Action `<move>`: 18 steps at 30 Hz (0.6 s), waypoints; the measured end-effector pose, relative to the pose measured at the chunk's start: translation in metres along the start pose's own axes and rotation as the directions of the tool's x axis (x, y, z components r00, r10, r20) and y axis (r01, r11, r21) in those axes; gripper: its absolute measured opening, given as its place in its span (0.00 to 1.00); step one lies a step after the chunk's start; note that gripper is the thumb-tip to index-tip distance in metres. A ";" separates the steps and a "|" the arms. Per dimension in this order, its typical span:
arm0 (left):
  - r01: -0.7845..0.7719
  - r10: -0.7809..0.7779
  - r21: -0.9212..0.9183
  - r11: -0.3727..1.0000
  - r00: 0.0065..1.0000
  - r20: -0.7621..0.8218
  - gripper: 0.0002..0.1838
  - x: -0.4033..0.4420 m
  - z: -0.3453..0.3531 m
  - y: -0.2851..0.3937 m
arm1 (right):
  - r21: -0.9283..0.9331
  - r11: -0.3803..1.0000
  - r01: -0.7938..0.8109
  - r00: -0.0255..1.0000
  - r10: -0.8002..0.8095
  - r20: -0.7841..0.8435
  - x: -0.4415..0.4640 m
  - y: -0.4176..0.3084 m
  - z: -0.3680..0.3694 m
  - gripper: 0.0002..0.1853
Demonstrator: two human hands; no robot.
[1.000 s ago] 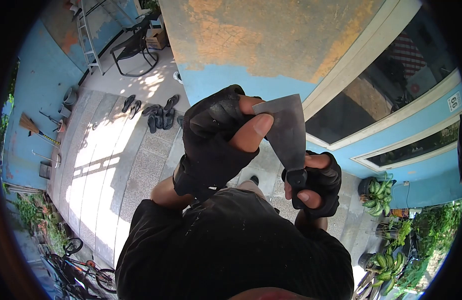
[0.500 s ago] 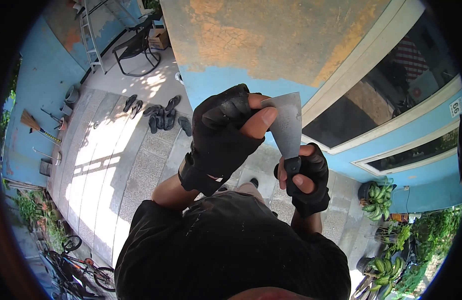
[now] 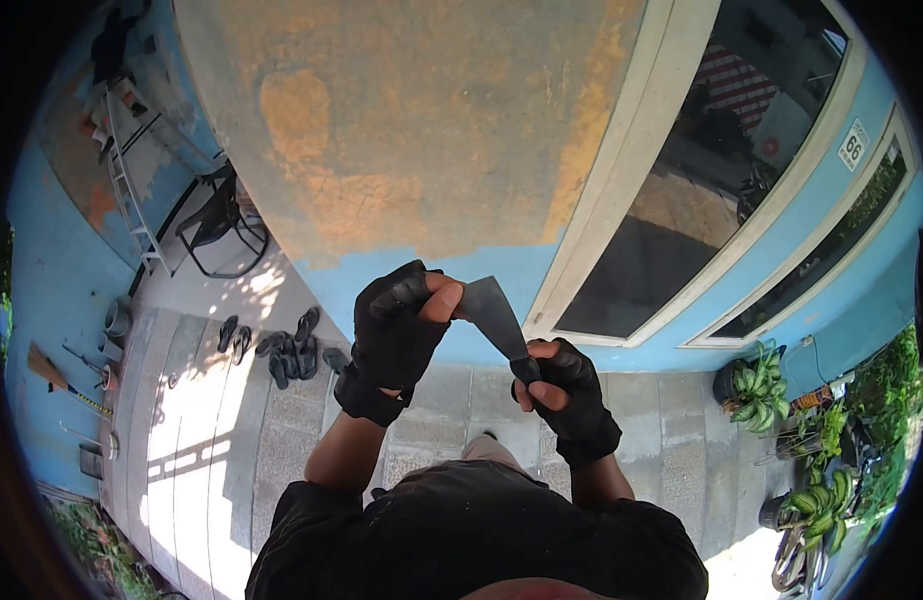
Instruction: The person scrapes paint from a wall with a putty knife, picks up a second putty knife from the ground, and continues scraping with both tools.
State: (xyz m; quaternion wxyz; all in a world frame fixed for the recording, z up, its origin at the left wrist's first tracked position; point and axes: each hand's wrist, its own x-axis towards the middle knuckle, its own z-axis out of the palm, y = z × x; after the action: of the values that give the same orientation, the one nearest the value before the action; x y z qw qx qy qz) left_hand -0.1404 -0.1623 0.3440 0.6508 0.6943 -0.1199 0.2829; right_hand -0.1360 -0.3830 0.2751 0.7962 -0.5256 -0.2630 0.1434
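A metal scraper with a wide flat blade and a dark handle is held up between both hands, in front of the wall. My left hand, in a black fingerless glove, pinches a corner of the blade between thumb and finger. Gloved the same way, my right hand is wrapped round the handle, lower and to the right. The blade slants up and left from the handle. Behind it stands a wall with bare grey and orange patches above light blue paint.
A window is at the right, with potted plants below. At the left are a ladder, a black chair, several sandals and a broom. Someone in dark clothes is at the top left, by the ladder.
The view has tilted up, showing more wall and the person by the ladder. Both hands and the scraper appear lower and further left, and the blade leans more to the left.
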 end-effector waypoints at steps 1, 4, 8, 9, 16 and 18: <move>-0.070 0.064 0.113 0.991 0.996 0.058 0.05 0.011 0.006 -0.006 | -0.055 0.998 -0.004 1.000 0.003 -0.017 0.004 -0.002 -0.014 0.18; 0.037 -0.037 0.003 0.999 0.988 0.148 0.05 0.038 0.029 -0.015 | -0.035 0.999 0.032 0.998 -0.034 -0.057 0.016 -0.009 -0.044 0.18; 0.325 -0.246 -0.294 0.899 0.929 0.276 0.06 0.070 0.052 -0.039 | 0.048 0.999 0.023 1.000 -0.024 0.019 0.033 -0.012 -0.085 0.19; 0.451 -0.341 -0.408 0.794 0.886 0.314 0.07 0.077 0.058 -0.044 | 0.049 0.998 0.030 0.999 -0.031 0.027 0.041 -0.013 -0.093 0.19; 0.394 -0.267 -0.487 0.779 0.912 0.311 0.15 0.145 0.119 -0.069 | 0.583 0.812 -0.020 0.986 -0.082 0.147 0.123 -0.052 -0.114 0.22; 0.282 -0.111 -0.360 0.889 0.898 0.427 0.18 0.176 0.140 -0.063 | 0.602 0.797 -0.041 0.959 -0.138 0.249 0.161 -0.068 -0.122 0.24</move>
State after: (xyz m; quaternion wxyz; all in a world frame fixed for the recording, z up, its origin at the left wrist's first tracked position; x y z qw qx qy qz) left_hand 0.0693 -0.2547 0.3886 0.7706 0.5921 -0.2331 0.0366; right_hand 0.0627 -0.4221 0.3428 0.8797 -0.2128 -0.3272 0.2716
